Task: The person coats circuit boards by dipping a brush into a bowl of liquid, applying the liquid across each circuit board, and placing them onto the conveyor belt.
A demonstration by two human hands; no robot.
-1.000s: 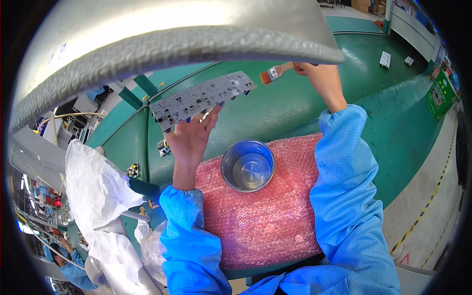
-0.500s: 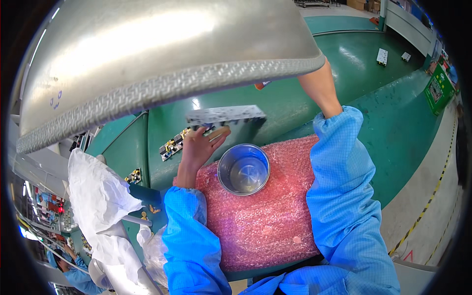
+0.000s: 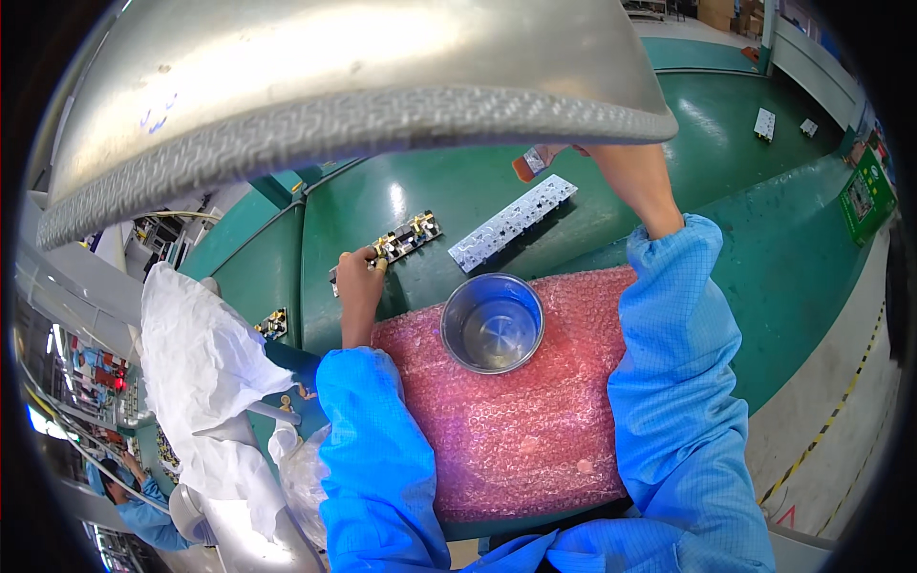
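Left hand (image 3: 359,277) is reaching out over the green table (image 3: 449,191), fingers curled onto the near end of a dark circuit board (image 3: 396,244) with gold-coloured parts, gripping its edge; the board is lying flat on the table. Right hand (image 3: 564,151) is mostly hidden under the big grey metal hood (image 3: 334,86) at top, so cannot tell its grip for sure, but it is holding up something with an orange tip (image 3: 525,164), probably a small brush. A pale silver board (image 3: 513,222) is lying flat on the table just below that tip, just right of the dark board and apart from it. A round metal cup (image 3: 492,323) is sitting on pink bubble wrap (image 3: 516,430) between the blue-sleeved forearms. White crumpled cloth (image 3: 201,353) is hanging at left.
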